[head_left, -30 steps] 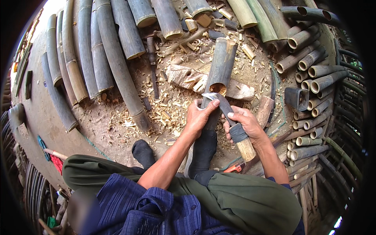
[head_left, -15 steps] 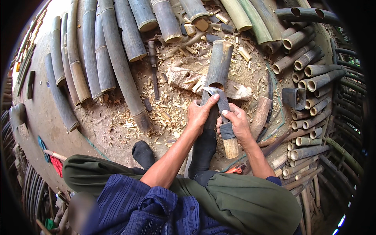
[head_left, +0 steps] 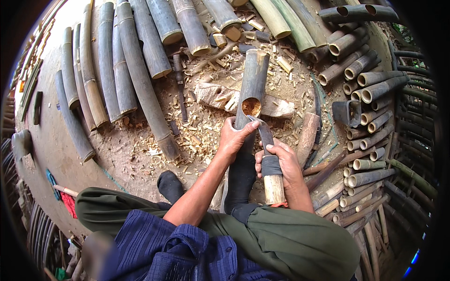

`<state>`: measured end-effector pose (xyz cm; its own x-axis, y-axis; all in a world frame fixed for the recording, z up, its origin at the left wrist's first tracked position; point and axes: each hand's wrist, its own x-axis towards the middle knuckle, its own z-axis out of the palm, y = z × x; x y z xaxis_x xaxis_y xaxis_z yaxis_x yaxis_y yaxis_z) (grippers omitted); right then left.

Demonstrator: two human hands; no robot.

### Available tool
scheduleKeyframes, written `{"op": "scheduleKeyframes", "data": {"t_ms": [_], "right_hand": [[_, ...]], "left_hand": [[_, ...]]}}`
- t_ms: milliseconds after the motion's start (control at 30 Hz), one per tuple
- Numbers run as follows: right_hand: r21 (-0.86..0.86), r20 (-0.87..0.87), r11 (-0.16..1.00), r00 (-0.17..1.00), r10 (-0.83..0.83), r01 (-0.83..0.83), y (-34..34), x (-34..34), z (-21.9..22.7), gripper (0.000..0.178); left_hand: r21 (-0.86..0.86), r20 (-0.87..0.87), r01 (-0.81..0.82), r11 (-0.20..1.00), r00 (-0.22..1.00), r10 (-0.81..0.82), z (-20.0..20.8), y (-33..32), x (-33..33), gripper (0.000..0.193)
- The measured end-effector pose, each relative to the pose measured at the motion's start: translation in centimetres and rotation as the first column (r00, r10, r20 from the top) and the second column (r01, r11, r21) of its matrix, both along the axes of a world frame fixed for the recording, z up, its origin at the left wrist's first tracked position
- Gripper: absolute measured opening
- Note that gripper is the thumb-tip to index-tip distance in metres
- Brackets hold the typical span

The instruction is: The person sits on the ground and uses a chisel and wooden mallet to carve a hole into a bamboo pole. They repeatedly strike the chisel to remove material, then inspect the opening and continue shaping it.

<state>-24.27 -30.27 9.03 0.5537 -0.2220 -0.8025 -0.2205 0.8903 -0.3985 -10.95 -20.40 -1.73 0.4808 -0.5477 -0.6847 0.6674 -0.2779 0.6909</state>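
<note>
A dark bamboo tube (head_left: 255, 75) points away from me, its middle resting across a rough wooden block (head_left: 211, 95). A round hole cut in its upper side shows pale wood inside. My left hand (head_left: 232, 140) is closed around the tube just below the hole, its thumb against the knife near the tip. In my right hand (head_left: 287, 164) is a hooked knife (head_left: 266, 133), gripped where its handle is wrapped in a dark band. The curved tip lies at the near edge of the hole. My black-socked foot (head_left: 241, 180) is beside the tube's near end.
Wood chips (head_left: 192, 136) cover the ground around the block. Long bamboo poles (head_left: 143, 89) lie at the far left, and cut bamboo tubes (head_left: 370, 178) are stacked at the right. A chisel-like tool (head_left: 179, 79) and a short log (head_left: 309, 131) flank the work.
My right hand has drawn the knife toward me and turned it, so the blade has come back from over the hole. The hole's inside now shows. My left hand keeps its hold.
</note>
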Motion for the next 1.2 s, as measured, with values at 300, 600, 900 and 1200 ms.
{"op": "scheduleKeyframes", "data": {"t_ms": [300, 600, 900, 1200], "right_hand": [[-0.099, -0.017, 0.993, 0.998, 0.057, -0.058, -2.0, -0.7, -1.1, 0.019], [-0.445, -0.062, 0.878, 0.984, 0.164, -0.174, -3.2, -1.7, -3.8, 0.021], [-0.283, 0.114, 0.953, 0.983, 0.145, -0.108, -4.5, -2.4, -0.9, 0.05], [-0.512, -0.833, -0.692, 0.49, 0.256, -0.509, -13.6, 3.0, 4.3, 0.048]], "left_hand": [[0.298, 0.182, 0.081, 0.951, 0.973, -0.14, -0.4, -2.1, 0.0, 0.079], [0.55, 0.288, 0.054, 0.833, 0.924, -0.25, 1.1, -4.1, -0.5, 0.094], [0.259, 0.47, -0.192, 0.947, 0.881, 0.05, 0.7, -1.9, 0.1, 0.08], [0.069, 0.65, -0.303, 0.95, 0.736, 0.188, 1.5, -4.6, 3.7, 0.077]]}}
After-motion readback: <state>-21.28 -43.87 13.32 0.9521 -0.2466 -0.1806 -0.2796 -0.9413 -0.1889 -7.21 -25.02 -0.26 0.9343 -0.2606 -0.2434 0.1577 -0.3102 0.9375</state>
